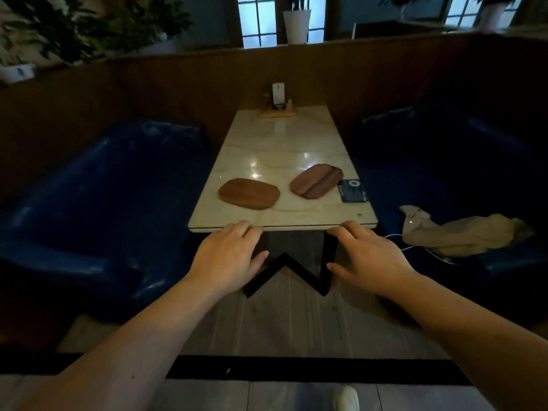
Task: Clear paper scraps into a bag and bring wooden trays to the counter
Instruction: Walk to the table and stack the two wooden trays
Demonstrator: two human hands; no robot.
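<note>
Two wooden trays lie flat on the near half of a pale marble table (281,134). The left tray (249,193) is orange-brown. The right tray (316,180) is darker with a dark stripe and sits at an angle. My left hand (229,256) and my right hand (367,256) reach forward side by side, fingers spread, with their fingertips at the table's near edge. Both hands hold nothing. No paper scraps or bag show in this view.
A dark blue card (352,190) lies at the table's right edge beside the striped tray. A menu stand on a wooden base (278,106) is at the far end. Blue booth seats flank the table; a beige cloth (462,232) lies on the right seat.
</note>
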